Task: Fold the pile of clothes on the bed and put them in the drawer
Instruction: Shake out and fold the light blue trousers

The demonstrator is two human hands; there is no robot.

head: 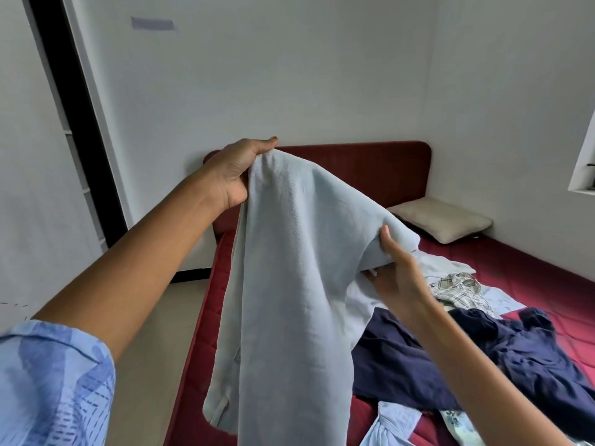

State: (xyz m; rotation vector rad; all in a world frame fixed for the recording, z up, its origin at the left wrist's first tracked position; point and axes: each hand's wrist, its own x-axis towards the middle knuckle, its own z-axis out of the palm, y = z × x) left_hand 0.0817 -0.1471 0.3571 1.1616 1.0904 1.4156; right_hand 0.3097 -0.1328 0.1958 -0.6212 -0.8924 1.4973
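While my left hand (236, 175) grips the light blue cloth (286, 284) up high, my right hand (397, 275) pinches its other side, w/ more clothes (467, 349) on the red bed (547, 272).

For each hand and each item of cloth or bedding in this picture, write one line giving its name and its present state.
left hand: raised, grips the pale blue garment's upper edge.
right hand: grips the same garment lower down.
pale blue garment: held up, hanging unfolded.
navy garment: crumpled, unfolded on the bed.
checked shirt: crumpled in the pile.
pillow: lying flat by the headboard.
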